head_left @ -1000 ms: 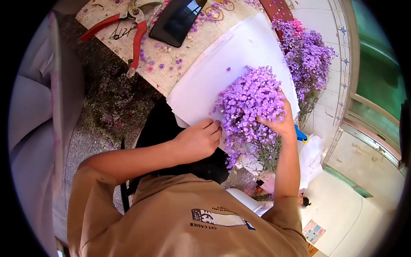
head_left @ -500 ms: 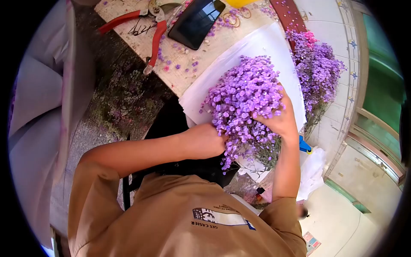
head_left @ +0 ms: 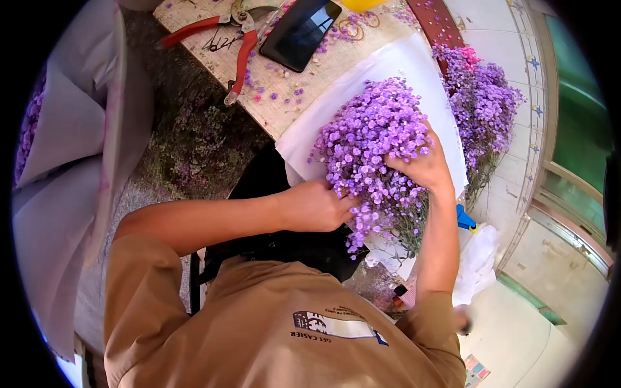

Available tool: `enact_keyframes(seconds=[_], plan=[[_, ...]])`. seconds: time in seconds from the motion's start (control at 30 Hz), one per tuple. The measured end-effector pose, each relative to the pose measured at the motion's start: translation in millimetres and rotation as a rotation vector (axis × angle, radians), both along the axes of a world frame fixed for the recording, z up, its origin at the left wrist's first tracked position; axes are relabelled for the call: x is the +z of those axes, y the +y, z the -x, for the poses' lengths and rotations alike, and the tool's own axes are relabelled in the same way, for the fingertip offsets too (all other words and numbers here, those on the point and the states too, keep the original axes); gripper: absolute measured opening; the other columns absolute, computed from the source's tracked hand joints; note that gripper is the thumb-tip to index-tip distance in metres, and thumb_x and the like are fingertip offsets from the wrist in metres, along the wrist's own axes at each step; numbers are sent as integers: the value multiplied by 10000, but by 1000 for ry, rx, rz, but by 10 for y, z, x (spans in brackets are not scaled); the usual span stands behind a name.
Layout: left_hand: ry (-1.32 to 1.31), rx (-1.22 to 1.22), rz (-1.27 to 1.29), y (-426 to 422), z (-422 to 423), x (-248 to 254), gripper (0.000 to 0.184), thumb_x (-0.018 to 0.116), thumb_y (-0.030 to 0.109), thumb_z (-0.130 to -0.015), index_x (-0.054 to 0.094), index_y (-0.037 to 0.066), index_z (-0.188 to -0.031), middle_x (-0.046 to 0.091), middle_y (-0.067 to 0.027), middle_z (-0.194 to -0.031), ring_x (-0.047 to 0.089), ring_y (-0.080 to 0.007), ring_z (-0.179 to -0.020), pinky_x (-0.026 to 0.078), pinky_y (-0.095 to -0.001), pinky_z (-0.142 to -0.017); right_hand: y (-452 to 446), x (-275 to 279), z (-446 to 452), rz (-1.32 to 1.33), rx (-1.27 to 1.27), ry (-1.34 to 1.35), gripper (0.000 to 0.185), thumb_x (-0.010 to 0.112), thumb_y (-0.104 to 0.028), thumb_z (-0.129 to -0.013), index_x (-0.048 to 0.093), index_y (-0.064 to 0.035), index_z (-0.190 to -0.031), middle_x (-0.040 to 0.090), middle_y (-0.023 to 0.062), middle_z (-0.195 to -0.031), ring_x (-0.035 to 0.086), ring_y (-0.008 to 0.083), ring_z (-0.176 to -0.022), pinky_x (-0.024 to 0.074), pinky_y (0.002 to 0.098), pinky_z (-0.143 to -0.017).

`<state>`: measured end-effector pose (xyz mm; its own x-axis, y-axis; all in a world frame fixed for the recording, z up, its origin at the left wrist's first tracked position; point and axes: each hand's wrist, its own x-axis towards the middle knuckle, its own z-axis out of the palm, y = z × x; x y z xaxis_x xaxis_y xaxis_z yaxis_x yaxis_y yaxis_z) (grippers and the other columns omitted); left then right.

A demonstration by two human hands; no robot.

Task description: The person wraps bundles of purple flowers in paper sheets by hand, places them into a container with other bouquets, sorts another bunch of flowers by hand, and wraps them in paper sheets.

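Observation:
A full bunch of purple baby's breath (head_left: 375, 129) lies over a white paper sheet (head_left: 310, 132), its blooms toward the far side and green stems showing at the lower right. My right hand (head_left: 424, 161) is wrapped round the right side of the bunch, thumb across the blooms. At its lower left edge, my left hand (head_left: 318, 207) is closed, with curled fingertips among the small flowers. Blooms partly cover those fingertips and the stems they grip.
Red-handled pruning shears (head_left: 242, 55) and a black phone (head_left: 300, 32) lie on the petal-strewn board (head_left: 272, 97), near rubber bands (head_left: 351, 29). More purple flowers (head_left: 482, 103) stand at the right. Wrapped bouquets in grey paper (head_left: 65, 129) fill the left side.
My left hand has shifted slightly right, and its fingers show more at the bunch's edge. The bunch stays in my right hand. The whole view has slid a little.

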<state>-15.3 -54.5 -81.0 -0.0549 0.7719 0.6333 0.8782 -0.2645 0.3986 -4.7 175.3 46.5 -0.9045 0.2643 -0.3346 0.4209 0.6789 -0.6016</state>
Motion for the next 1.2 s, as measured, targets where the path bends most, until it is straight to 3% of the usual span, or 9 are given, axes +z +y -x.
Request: enact_keyframes(seconds=[0.17,0.33,0.47,0.6,0.73,0.77,0.83,1.03,1.2], plan=[[99,6,97,-274,325,213,153,639,211,-750,707,108,-840,603,0,-1085,564,-162,-1032,388,-313,-802,126,-78,-2,81,-11,10,859,907,-69,-619,488,10,-1365,684,91,-1164,648,181,-1082,513,353,-989],[249,214,-102,-185,529,410,299,628,216,-780,732,76,-1022,606,7,-1230,563,-153,-1154,413,-351,-897,565,-306,-14,36,-90,-150,868,881,-69,-652,455,13,-1404,676,114,-1197,647,187,-1090,517,353,-988],[346,142,-155,246,684,956,204,636,164,-773,698,46,-928,589,-105,-1378,500,-280,-1354,338,-473,-1143,246,-78,37,111,82,156,624,832,-117,-707,583,-7,-1268,702,120,-1129,664,201,-1030,541,387,-903],[280,-20,136,206,594,1205,203,592,160,-846,650,-16,-929,617,-220,-1320,521,-330,-1343,244,-544,-1225,-131,49,-166,-24,263,-164,385,807,-215,-697,701,-25,-1014,725,162,-922,687,232,-909,540,376,-828],[230,-135,200,374,709,1175,196,563,158,-878,629,-11,-950,670,-254,-1186,601,-353,-1238,354,-482,-1166,78,-110,-344,185,184,-201,453,795,-192,-694,672,20,-1075,734,170,-975,683,242,-887,541,358,-811],[138,-186,188,469,768,1168,182,603,144,-875,619,-15,-960,683,-221,-1127,630,-344,-1167,403,-457,-1120,197,-72,-348,420,154,-174,688,830,-293,-720,604,54,-1268,680,241,-1204,664,289,-1088,523,359,-951],[37,-281,420,654,914,1263,211,669,126,-854,623,-12,-1008,690,-205,-1057,645,-367,-1057,462,-455,-995,411,300,-469,141,65,-108,994,848,-397,-764,372,72,-1500,446,234,-1526,446,274,-1405,360,371,-1166],[-189,-343,897,1217,1235,1323,217,694,161,-897,627,1,-1029,682,-193,-950,636,-361,-912,479,-428,-810,27,1568,-1145,-669,-12,48,1053,872,-512,-664,430,37,-1447,521,293,-1397,528,440,-1272,441,483,-1025],[-236,-408,1140,1671,1365,1398,211,658,197,-947,638,-1,-1017,678,-121,-890,604,-225,-845,482,-373,-801,-477,383,-1313,-900,165,-41,1168,880,-494,-654,301,13,-1532,439,308,-1451,445,420,-1357,318,576,-1127]])
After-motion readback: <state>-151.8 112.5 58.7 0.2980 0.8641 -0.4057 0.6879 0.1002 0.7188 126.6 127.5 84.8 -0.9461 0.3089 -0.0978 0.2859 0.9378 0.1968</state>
